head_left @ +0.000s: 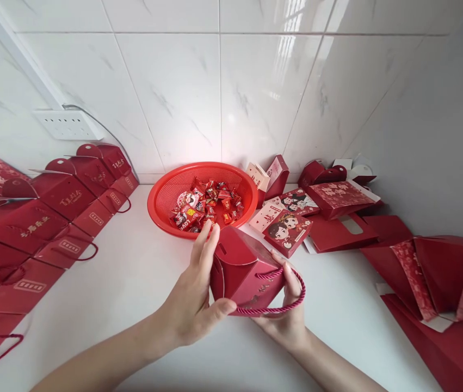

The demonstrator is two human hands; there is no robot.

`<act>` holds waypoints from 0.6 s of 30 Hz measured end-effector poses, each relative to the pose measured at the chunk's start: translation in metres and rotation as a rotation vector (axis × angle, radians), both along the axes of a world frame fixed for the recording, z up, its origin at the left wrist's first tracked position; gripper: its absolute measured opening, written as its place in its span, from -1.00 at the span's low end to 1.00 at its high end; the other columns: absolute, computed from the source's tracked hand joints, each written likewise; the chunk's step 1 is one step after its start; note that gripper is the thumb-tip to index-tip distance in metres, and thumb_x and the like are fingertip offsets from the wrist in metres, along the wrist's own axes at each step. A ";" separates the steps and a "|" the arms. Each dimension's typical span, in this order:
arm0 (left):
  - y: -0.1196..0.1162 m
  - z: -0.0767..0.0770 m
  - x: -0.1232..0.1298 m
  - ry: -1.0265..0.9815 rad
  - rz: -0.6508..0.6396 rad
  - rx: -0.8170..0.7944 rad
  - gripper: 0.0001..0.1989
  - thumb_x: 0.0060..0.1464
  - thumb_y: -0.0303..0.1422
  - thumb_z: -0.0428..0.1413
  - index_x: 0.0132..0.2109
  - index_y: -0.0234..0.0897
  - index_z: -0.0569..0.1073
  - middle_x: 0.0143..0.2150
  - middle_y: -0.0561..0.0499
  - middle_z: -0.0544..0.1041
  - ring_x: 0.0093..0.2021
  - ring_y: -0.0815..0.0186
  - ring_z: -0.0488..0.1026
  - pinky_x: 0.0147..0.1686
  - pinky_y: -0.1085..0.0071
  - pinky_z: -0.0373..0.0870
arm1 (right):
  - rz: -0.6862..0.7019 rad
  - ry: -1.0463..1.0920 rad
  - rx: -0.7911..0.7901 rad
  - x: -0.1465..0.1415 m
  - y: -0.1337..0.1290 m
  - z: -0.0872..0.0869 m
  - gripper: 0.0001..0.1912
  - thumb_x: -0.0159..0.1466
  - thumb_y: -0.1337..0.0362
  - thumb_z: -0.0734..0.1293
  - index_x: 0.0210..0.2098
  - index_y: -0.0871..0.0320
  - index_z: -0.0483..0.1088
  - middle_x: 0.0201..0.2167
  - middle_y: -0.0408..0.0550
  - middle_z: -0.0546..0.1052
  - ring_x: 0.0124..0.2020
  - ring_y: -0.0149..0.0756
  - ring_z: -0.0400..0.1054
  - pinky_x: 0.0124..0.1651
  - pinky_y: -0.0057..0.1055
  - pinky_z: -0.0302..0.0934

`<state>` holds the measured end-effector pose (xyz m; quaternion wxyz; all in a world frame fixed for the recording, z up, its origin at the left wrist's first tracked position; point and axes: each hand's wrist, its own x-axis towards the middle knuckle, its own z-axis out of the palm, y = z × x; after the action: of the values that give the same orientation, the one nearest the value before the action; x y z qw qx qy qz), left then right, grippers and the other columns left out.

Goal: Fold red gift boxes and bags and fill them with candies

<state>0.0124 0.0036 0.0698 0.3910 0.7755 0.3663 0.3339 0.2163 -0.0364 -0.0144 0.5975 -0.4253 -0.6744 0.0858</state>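
Note:
A red gift box (251, 272) with a twisted rope handle is held between my two hands above the white table. My left hand (194, 294) presses on its left side, with the thumb near the lower front edge and the fingers along the far left side. My right hand (288, 310) supports the box from the right and below, its fingers partly behind the box and the rope. Just beyond the box stands a red plastic basket (161, 218) with wrapped candies (210, 201) in it.
Rows of red boxes (37, 228) with rope handles line the left. Small printed boxes (288, 231) lie right of the basket. Flat and part-folded red boxes (439, 283) cover the right side. A socket panel (68, 124) with a cable is on the tiled wall.

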 end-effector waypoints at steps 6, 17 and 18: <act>-0.002 0.000 0.000 0.039 -0.086 -0.037 -0.07 0.07 0.03 0.19 0.45 0.20 -0.12 0.48 0.06 -0.11 0.46 -0.13 -0.15 0.41 -0.05 -0.05 | -0.010 0.021 -0.013 0.002 -0.001 -0.008 0.03 0.19 0.13 0.47 0.45 -0.02 -0.19 0.34 0.17 0.10 0.34 0.24 0.04 0.28 0.20 0.13; 0.045 0.097 -0.106 0.099 0.495 0.441 -0.38 0.08 -0.11 0.23 0.29 0.16 0.33 0.22 0.09 0.38 0.25 0.01 0.29 0.31 0.02 0.21 | 0.160 -0.225 -0.029 -0.001 -0.006 -0.014 -0.17 0.27 0.51 0.31 0.43 0.00 -0.06 0.38 0.20 0.00 0.29 0.10 0.19 0.16 0.12 0.34; 0.059 0.115 -0.125 0.120 0.637 0.559 -0.39 0.07 -0.12 0.26 0.27 0.08 0.38 0.17 0.10 0.44 0.21 0.02 0.33 0.33 -0.04 0.16 | 0.155 -0.235 -0.035 0.000 -0.005 -0.014 -0.19 0.27 0.51 0.31 0.42 0.00 -0.04 0.37 0.21 0.02 0.27 0.10 0.22 0.14 0.11 0.35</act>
<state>-0.1127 0.0628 0.1846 0.0215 0.7179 0.5050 0.4788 0.2159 -0.0410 -0.0288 0.4984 -0.3897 -0.7688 0.0931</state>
